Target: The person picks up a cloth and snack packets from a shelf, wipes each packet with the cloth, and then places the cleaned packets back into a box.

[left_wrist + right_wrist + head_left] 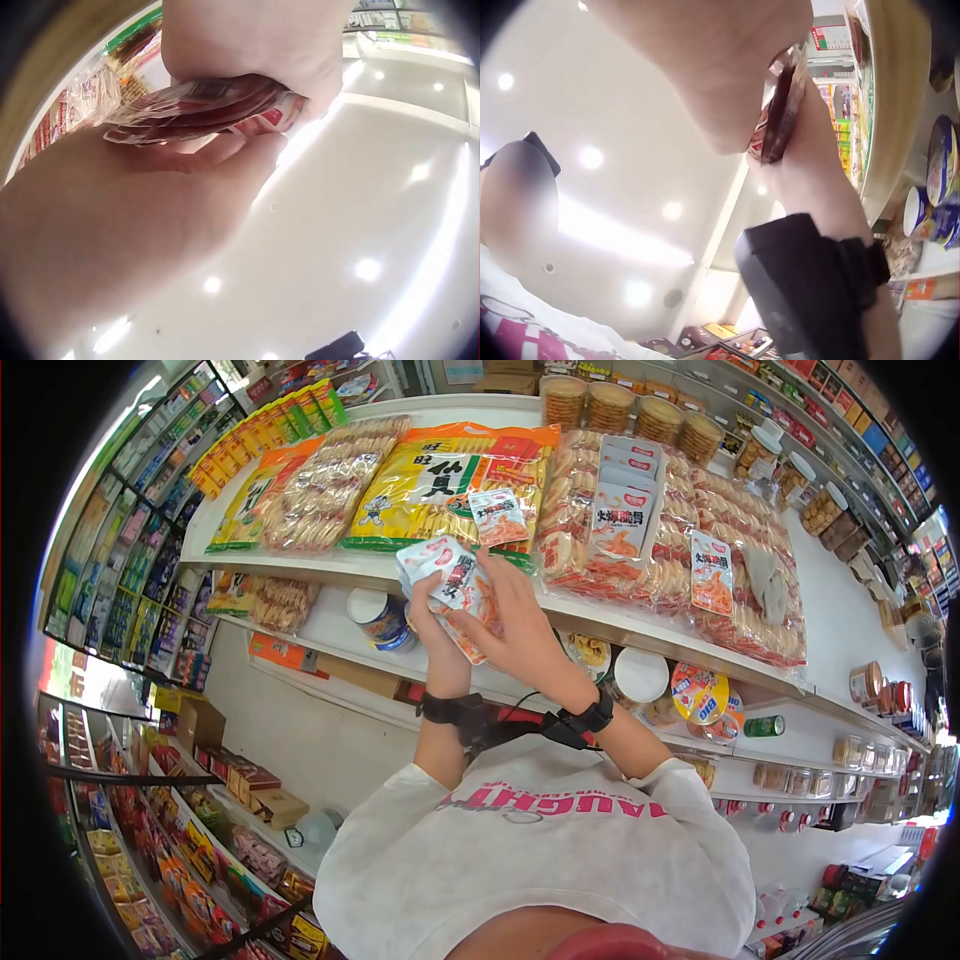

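A small stack of white-and-orange snack packets (452,568) is between both hands, over the front edge of the shelf. My left hand (440,635) grips the stack from its left side. The right hand (515,615) holds its right side, fingers over the upper edge and thumb across the front. Edge-on, several layers of the packets (202,112) show in the left wrist view. Behind the hands, a similar packet (498,518) lies on a large yellow rice cracker bag (440,480). More such packets (622,510) overlap on clear cracker bags to the right, with another packet (712,575) lower down.
A pale crumpled item (768,588) lies on the right-hand cracker bag. Jars of round biscuits (610,408) line the back. Below the shelf edge (620,618) sit a blue tub (382,618), instant noodle bowls (700,695) and a green can (764,726).
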Demonstrator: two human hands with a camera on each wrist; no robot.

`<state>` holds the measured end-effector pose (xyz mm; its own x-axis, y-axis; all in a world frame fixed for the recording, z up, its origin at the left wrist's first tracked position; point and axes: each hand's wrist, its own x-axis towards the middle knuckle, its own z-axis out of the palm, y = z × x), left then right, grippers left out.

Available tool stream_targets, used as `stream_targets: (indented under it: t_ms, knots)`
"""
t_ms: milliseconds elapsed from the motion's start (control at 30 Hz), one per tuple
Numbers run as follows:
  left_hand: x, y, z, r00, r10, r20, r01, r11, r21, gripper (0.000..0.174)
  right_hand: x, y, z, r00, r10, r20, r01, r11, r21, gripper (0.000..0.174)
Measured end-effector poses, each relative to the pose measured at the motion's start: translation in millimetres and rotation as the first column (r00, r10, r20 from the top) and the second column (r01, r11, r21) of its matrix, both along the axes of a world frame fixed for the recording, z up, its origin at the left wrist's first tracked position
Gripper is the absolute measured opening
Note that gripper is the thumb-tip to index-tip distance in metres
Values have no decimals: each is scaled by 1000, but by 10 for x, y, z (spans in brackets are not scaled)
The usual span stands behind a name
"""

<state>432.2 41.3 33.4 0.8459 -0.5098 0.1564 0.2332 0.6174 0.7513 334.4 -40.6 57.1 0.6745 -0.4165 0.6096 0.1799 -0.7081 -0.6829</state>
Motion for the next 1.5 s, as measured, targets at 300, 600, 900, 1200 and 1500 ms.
stream_targets:
  t_ms: [300,600,900,1200,1500]
  knots:
    - [267,171,-155,946,-92,-312,26,977,-210,57,289,28,-105,981,149,-128,-167,976,-139,44]
    - [550,433,-242,856,-288,-431,105,910,-400,61,838,-1054,-431,924,-251,-288,87,872,-483,35]
    - [465,344,-306,879,-180,-442,73,966,-248,62,503,-711,-134,994,-103,25,106,982,-155,21]
    - [-142,169,101,943,-206,-261,199,979,-51,55,-256,10,-80,967,254,13,-253,966,-61,30]
    - [-378,-21,72,970,-244,-7,244,968,56,50,-773,-220,-164,964,223,142,-177,147,973,71]
